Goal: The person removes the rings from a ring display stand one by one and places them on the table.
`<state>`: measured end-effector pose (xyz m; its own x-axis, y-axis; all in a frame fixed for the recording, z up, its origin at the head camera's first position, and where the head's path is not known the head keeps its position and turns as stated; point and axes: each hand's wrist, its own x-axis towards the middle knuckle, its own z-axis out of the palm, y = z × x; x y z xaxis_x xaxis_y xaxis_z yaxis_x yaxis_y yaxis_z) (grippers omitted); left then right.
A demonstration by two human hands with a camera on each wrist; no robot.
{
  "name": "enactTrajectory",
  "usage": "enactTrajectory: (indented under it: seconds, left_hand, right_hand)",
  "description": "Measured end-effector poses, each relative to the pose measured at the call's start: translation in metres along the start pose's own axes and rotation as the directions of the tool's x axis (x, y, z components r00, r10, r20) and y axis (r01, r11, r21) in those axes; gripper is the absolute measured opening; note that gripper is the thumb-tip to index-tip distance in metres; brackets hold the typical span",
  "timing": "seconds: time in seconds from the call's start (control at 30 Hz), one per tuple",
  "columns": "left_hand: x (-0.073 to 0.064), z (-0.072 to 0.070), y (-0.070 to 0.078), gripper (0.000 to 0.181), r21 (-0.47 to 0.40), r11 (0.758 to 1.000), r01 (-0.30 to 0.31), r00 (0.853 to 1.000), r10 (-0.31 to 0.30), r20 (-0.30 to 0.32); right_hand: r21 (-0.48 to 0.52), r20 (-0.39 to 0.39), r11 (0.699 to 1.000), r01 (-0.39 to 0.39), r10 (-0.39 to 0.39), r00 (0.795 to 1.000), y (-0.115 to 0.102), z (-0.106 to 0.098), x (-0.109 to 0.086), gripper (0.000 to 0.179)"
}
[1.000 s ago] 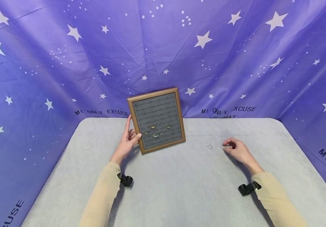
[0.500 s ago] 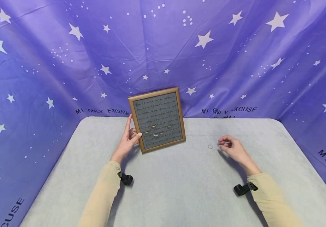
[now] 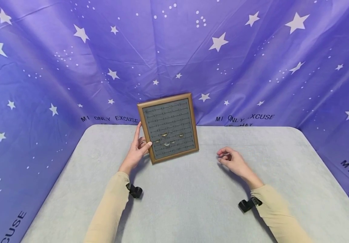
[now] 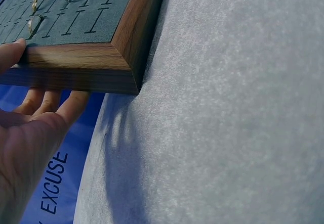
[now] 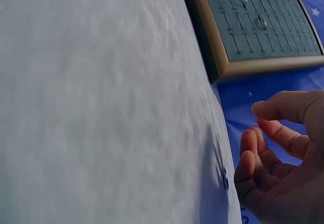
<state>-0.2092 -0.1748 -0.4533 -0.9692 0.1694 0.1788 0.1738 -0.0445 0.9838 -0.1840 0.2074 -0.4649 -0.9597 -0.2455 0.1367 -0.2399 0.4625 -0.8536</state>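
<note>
My left hand (image 3: 136, 151) grips the left side of a wood-framed ring display board (image 3: 169, 119), thumb on the front and fingers behind. The board is tilted up on the table. Several rings sit in its grey slotted panel, among them a gold ring (image 3: 180, 135) and a silver ring (image 3: 166, 144). To the right of the board, my right hand (image 3: 233, 162) hovers over the table. In the right wrist view, its thumb (image 5: 283, 105) and index fingertip come together in a pinch. The ring seen at these fingertips earlier is too small to make out now.
A grey cloth-covered table (image 3: 189, 199) spreads beneath both arms. Purple starry fabric (image 3: 174, 47) hangs behind and at the sides, close behind the board's top. A small dark loop (image 5: 226, 178) lies in the right hand's shadow on the table.
My right hand has risen from the table after pinching a ring and moved left toward the board. It now covers the spot of another loose ring. My left hand and the board stay put.
</note>
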Motion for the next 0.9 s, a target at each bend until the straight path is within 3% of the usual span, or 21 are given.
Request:
enactTrajectory:
  seconds: [0.1, 0.17, 0.43, 0.6, 0.9]
  left_hand:
    - [0.0, 0.0, 0.0, 0.089, 0.004, 1.0, 0.006, 1.0, -0.006, -0.003]
    - [0.0, 0.0, 0.0, 0.09, -0.006, 1.0, 0.014, 1.0, -0.014, -0.004]
    - [0.006, -0.004, -0.016, 0.09, -0.021, 0.999, 0.024, 1.0, -0.025, -0.012]
    - [0.008, -0.006, -0.025, 0.089, -0.02, 1.0, -0.001, 1.0, 0.001, -0.019]
    - [0.009, -0.007, -0.027, 0.088, -0.002, 1.0, -0.016, 0.999, 0.016, -0.038]
  right_hand:
    - [0.009, 0.013, 1.0, 0.0, 0.0, 1.0, 0.013, 0.008, 0.006, 0.02]
    - [0.013, 0.022, 1.0, 0.001, -0.001, 1.0, 0.01, 0.012, 0.007, 0.02]
    - [0.034, 0.091, 0.999, 0.031, -0.034, 0.995, -0.044, 0.03, 0.008, 0.017]
    - [0.044, 0.11, 0.998, 0.041, -0.045, 0.993, -0.061, 0.039, 0.014, 0.017]
    - [0.072, 0.085, 0.994, 0.085, -0.091, 0.992, -0.041, 0.062, 0.044, 0.02]
